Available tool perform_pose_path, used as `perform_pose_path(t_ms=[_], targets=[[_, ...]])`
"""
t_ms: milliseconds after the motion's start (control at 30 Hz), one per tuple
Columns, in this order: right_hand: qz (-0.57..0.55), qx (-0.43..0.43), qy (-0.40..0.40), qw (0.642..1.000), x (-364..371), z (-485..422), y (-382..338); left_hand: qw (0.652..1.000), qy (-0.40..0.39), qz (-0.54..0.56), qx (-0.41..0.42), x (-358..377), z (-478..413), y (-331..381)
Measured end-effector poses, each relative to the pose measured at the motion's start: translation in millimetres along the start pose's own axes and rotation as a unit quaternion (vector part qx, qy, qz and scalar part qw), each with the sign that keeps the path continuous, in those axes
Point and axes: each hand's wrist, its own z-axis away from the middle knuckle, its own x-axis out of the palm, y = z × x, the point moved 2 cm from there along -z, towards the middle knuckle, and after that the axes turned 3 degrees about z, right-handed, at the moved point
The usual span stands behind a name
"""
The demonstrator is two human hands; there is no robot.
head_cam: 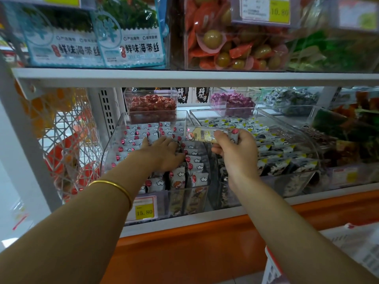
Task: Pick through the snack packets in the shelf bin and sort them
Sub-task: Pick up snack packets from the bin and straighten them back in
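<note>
Left hand (pixel 164 152) in clear bin (pixel 114 144), fingers buried among packets (pixel 131 140), grip unclear. Right hand (pixel 235 149) above bin pinches one yellow-banded packet (pixel 207 135).

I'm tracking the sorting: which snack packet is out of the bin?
The yellow-labelled packet held by the right hand; all the others lie in the clear bins.

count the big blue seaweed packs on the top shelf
2. The left seaweed pack stands at the far left of the upper shelf; the right seaweed pack stands right beside it, overlapping its edge. More may be hidden behind them.
</note>
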Motion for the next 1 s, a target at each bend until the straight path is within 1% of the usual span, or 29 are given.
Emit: perform_pose_path(t_ms=[100,233,300,367,467,533,600,700,767,867,933,1000], targets=[[0.001,-0.004,-0.007,1.0,0,1,0,1.0,-0.007,-0.001,0.001,4,-2,-5],[0.003,-0.008,-0.01,1.0,0,0,1,0.999,-0.028,-0.023,0.023,5,3,-7],[0.016,-0.035,-0.012,0.999,0,-3,-4,0.999,-0.023,-0.029,0.028,3,10,-6],[0.053,-0.074,-0.022,0.996,4,-10,-10,0.998,-0.008,-0.047,0.05,0,21,-2],[0.125,-0.138,-0.085,0.979,26,-22,-17,0.995,0.006,-0.066,0.071,-2,39,2],[0.205,-0.199,-0.129,0.95,47,-32,-18,0.994,0.007,-0.077,0.071,-3,44,4],[0.292,-0.255,-0.151,0.909,66,-43,-15,0.996,0.015,-0.063,0.064,-3,47,5],[0.396,-0.288,-0.201,0.848,86,-55,-12,0.998,0.047,-0.009,0.049,0,49,4],[0.442,-0.291,-0.25,0.811,95,-59,-10,0.995,0.076,0.047,0.032,1,50,4],[0.471,-0.275,-0.303,0.781,104,-60,-9,0.989,0.106,0.105,0.022,-1,54,4],[0.491,-0.263,-0.326,0.764,108,-61,-8,0.987,0.115,0.114,0.019,0,59,2],[0.514,-0.249,-0.353,0.741,112,-62,-7,0.989,0.111,0.098,0.015,2,63,1]])
